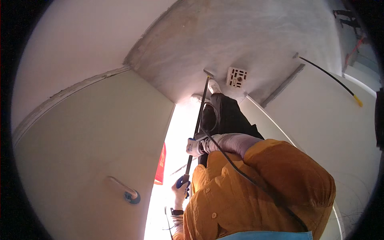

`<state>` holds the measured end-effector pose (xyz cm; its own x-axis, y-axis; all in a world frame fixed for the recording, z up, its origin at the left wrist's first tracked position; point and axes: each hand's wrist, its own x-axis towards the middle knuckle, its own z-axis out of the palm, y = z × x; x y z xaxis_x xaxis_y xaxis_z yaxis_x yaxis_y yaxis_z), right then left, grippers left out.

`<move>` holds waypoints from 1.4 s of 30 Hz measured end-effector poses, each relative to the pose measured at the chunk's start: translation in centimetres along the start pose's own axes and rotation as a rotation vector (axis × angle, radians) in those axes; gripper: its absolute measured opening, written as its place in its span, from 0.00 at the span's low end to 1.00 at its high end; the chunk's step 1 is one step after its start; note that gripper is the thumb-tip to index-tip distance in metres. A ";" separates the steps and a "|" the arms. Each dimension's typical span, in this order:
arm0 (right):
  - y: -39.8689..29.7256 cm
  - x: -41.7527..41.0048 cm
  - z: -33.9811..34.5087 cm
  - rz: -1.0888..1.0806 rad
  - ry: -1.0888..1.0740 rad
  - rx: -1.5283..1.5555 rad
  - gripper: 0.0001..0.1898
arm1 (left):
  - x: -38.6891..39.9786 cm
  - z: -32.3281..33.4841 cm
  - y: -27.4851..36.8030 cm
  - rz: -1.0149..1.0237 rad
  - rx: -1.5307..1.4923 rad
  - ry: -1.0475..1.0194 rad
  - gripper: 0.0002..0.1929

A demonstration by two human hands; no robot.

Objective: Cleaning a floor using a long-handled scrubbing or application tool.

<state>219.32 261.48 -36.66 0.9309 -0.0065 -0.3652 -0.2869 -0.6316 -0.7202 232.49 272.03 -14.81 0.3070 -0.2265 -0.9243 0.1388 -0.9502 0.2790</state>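
A long dark pole (202, 111) with a small flat scraper-like head (209, 73) slants down to the grey floor, close to my light-coloured shoes. My left hand (181, 187), in a white and blue work glove, is closed around the pole's upper end. Farther down, my right hand (194, 147), gloved too, grips the same pole across my body. A black cable or strap hangs over my orange jacket (240, 192) and loops beside my dark trousers.
At left stands a pale door (99, 135) with a lever handle (132, 196). A slotted square piece (237, 77) is on the floor (180, 45). Another long-handled tool (330, 75) with a yellow grip leans at the right wall. A red item (161, 168) shows in the bright doorway.
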 end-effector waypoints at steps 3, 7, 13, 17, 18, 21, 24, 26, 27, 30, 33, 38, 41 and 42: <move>2.9 -0.1 1.3 0.079 0.045 -0.005 0.05 | 2.1 1.9 1.7 -0.063 0.126 -0.006 0.15; 15.8 -6.3 -3.2 0.039 0.333 0.317 0.05 | 8.9 10.6 7.3 0.014 0.077 -0.148 0.15; 31.8 -14.5 -9.6 0.407 0.193 -0.180 0.07 | 15.0 24.4 18.6 0.348 0.245 -0.309 0.15; 26.5 -12.0 -9.4 0.219 0.223 -0.078 0.08 | 14.0 19.6 13.2 0.373 -0.050 -0.313 0.15; 23.6 -11.2 -8.7 0.179 0.235 -0.002 0.08 | 12.4 17.3 12.2 0.211 -0.063 -0.298 0.15; 14.2 -6.8 -6.6 -0.059 0.168 -0.052 0.09 | 7.1 9.3 8.2 -0.002 0.024 -0.233 0.16; 5.9 -3.3 -3.7 0.055 0.124 -0.132 0.07 | 3.0 4.8 5.2 -0.051 0.058 -0.087 0.16; 5.4 -3.2 -3.0 0.083 0.162 0.007 0.06 | 1.9 4.2 6.3 -0.105 0.104 -0.082 0.16; 6.4 -3.5 -2.5 0.083 0.221 0.060 0.06 | 2.4 5.0 7.1 -0.106 0.111 -0.087 0.16; 15.6 -7.8 0.4 0.136 0.583 0.366 0.07 | 7.1 10.8 10.4 0.090 0.319 -0.190 0.17; 21.7 -14.6 -5.6 0.377 0.432 0.414 0.07 | 13.1 17.5 12.9 0.284 0.623 -0.246 0.20; 35.5 -23.3 -4.2 0.602 0.547 0.563 0.09 | 16.0 30.9 21.2 0.612 0.775 -0.340 0.18; 31.1 -20.6 -8.3 0.434 0.297 0.054 0.08 | 14.5 28.2 20.4 0.608 0.687 -0.325 0.19; 29.0 -20.0 -10.5 0.379 0.230 -0.123 0.09 | 14.3 25.9 18.8 0.546 0.692 -0.326 0.19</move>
<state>194.74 235.08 -44.05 0.7955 -0.4178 -0.4389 -0.6008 -0.6385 -0.4809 215.13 245.38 -29.56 -0.1293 -0.6272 -0.7681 -0.5696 -0.5871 0.5752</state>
